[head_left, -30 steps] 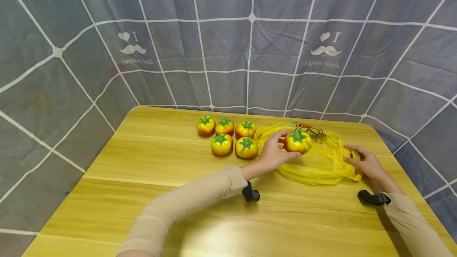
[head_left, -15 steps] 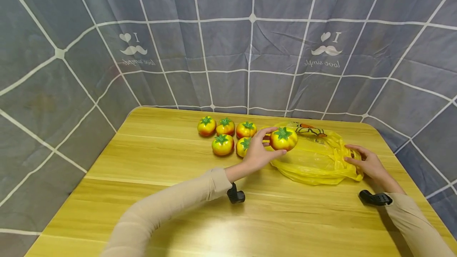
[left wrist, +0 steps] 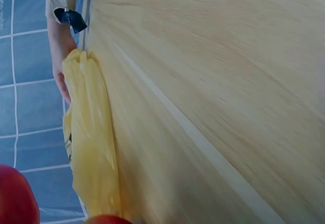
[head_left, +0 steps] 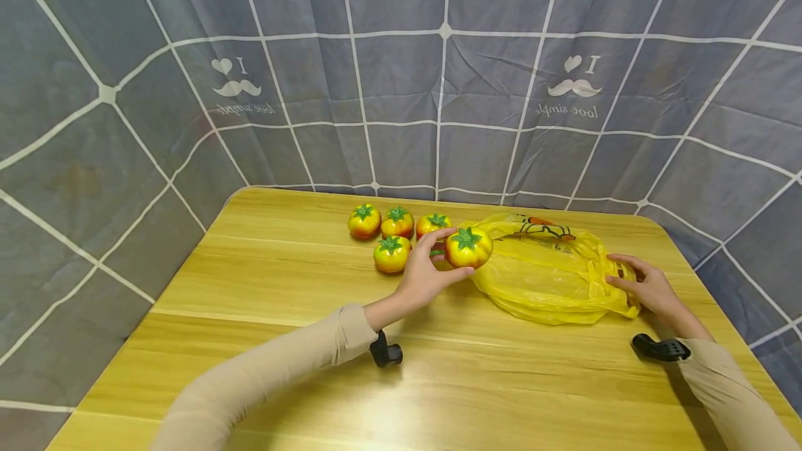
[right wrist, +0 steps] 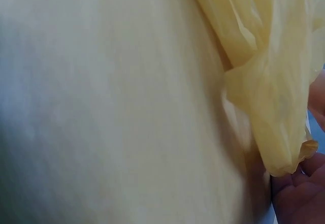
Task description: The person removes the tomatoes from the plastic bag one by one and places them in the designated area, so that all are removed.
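Observation:
My left hand (head_left: pixel 421 277) grips a yellow-and-red tomato (head_left: pixel 471 249) with a green star-shaped top, fingers and thumb around its left side. It is held up over the left edge of a crumpled yellow plastic bag (head_left: pixel 539 284). Behind and left of this hand, several like tomatoes (head_left: pixel 392 254) stand in two rows; the hand covers most of one. At the bag's right end my right hand (head_left: pixel 645 287) holds the gathered plastic between thumb and fingers. The right wrist view shows the bag (right wrist: pixel 274 107) bunched at those fingers (right wrist: pixel 304 198). Red rounded surfaces (left wrist: pixel 15 198) enter the left wrist view's lower corner.
All of this is on a wooden table (head_left: pixel 282 284). A grey curtain (head_left: pixel 401 89) with white grid lines rises close behind its back edge and along both sides. Black wrist mounts (head_left: pixel 385 351) stick out below each forearm.
My left hand has moved left with the tomato, from over the bag to its left edge, now covering a tomato in the front row. The right hand stays on the bag.

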`<state>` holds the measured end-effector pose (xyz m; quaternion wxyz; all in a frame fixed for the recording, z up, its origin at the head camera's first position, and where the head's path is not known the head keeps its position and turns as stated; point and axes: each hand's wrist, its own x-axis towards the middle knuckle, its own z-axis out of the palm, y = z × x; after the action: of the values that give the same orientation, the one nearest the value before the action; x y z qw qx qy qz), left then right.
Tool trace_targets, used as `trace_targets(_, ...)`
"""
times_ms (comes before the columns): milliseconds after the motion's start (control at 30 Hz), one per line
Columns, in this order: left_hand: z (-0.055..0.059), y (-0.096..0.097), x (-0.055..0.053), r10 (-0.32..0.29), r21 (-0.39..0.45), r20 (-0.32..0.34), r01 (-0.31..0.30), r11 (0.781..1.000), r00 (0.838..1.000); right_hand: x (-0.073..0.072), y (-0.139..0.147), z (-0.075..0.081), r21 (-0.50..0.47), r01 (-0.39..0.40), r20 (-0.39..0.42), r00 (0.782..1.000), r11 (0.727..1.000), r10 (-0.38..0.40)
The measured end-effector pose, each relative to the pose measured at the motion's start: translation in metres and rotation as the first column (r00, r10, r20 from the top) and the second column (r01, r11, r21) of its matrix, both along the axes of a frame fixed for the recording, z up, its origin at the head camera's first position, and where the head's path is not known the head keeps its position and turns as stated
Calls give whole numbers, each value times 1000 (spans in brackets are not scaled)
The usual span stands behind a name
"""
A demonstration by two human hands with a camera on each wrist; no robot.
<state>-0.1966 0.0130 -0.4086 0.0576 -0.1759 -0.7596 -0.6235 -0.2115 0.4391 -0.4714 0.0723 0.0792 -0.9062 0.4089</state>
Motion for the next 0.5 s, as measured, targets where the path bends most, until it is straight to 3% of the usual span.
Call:
trace_targets(167,1,-16,2,28,10,-20,-28,1000,999,0,-1,0,-9,-1,14,1000,1000,1)
trace_targets(500,-2,-43,4,95,43,1,-95,995,995,1,-1,0,-4,14,22,1000,1000,-14)
